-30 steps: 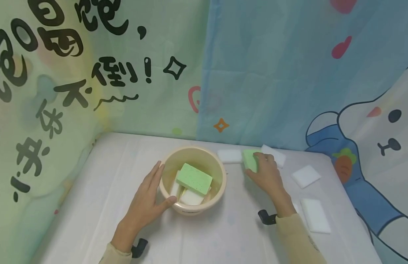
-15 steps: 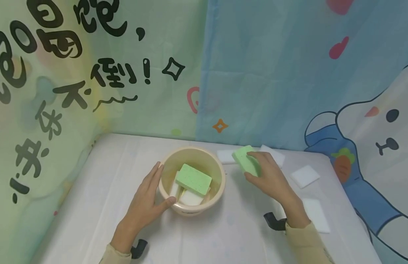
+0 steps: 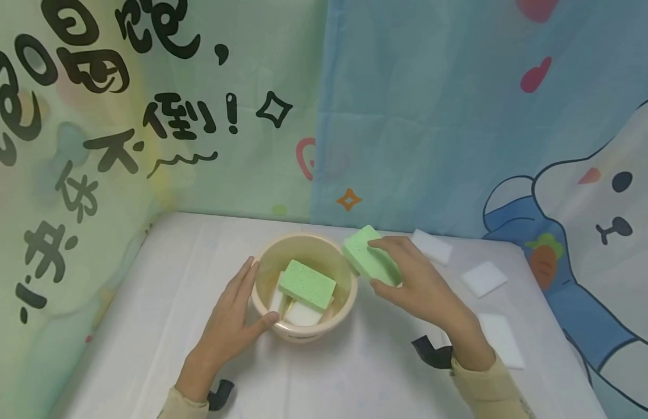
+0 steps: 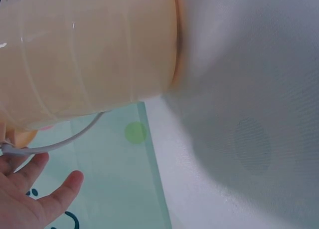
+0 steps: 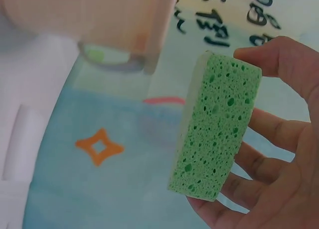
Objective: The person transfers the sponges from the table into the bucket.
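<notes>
A cream bucket [image 3: 350, 302] stands upright on the table, holding a green sponge [image 3: 307, 284] on top of white blocks [image 3: 303, 314]. My left hand [image 3: 230, 320] rests against the bucket's left side, thumb at the front rim and fingers fairly straight; in the left wrist view its fingers are spread near the grey handle [image 4: 75, 140]. Just right of the bucket, above the table, my right hand [image 3: 418, 279] pinches a second green sponge [image 3: 370, 256] between thumb and fingers. That sponge's porous face [image 5: 219, 124] shows tilted in the right wrist view.
Flat white blocks lie to the right: one at the back [image 3: 433, 247], one farther right [image 3: 484, 279], and one nearer [image 3: 502, 340], partly behind the right forearm. A printed cloth backdrop [image 3: 408, 145] rises behind the table's far edge.
My right hand has lifted the green sponge from beside the back white blocks and carried it left toward the bucket, tilting it. The left hand and bucket stay put.
</notes>
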{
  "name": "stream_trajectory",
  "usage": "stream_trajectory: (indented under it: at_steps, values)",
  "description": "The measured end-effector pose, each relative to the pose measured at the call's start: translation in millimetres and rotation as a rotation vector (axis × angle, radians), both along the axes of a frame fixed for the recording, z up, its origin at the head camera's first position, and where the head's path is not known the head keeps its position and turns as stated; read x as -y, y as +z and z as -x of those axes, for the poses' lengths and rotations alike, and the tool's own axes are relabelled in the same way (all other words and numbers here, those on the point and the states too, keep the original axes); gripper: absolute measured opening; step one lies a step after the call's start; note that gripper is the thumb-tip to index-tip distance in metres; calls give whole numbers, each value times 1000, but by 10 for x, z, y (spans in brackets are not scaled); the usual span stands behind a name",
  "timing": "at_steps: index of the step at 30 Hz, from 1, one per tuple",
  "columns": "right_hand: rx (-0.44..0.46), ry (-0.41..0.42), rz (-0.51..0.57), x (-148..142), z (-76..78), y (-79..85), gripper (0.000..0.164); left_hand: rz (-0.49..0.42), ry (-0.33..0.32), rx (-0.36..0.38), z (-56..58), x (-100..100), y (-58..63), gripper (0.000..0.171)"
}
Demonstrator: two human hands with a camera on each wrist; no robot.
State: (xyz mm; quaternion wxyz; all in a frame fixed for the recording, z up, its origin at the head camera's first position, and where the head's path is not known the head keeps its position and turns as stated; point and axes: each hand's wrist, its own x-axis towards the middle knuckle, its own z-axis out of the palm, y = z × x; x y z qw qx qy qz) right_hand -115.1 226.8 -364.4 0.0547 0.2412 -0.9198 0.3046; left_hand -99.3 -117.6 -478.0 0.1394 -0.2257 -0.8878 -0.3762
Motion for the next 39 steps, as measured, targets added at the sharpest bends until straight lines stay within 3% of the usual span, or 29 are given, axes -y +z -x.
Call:
stream_trajectory:
  at_steps: [14, 25, 32, 39]
  values:
    - [-23, 233, -51, 577, 42, 100, 59, 0, 1, 7, 3, 17, -6, 94]
    - [56, 368, -37, 871, 116, -114, 60, 1, -10, 21, 6, 27, -11, 93]
    - [128, 406, -27, 937, 109, -190, 59, 12, -10, 32, 3, 33, -5, 95]
    - [125, 451, -27, 942, 125, -230, 52, 1, -13, 20, 3, 32, -12, 94]
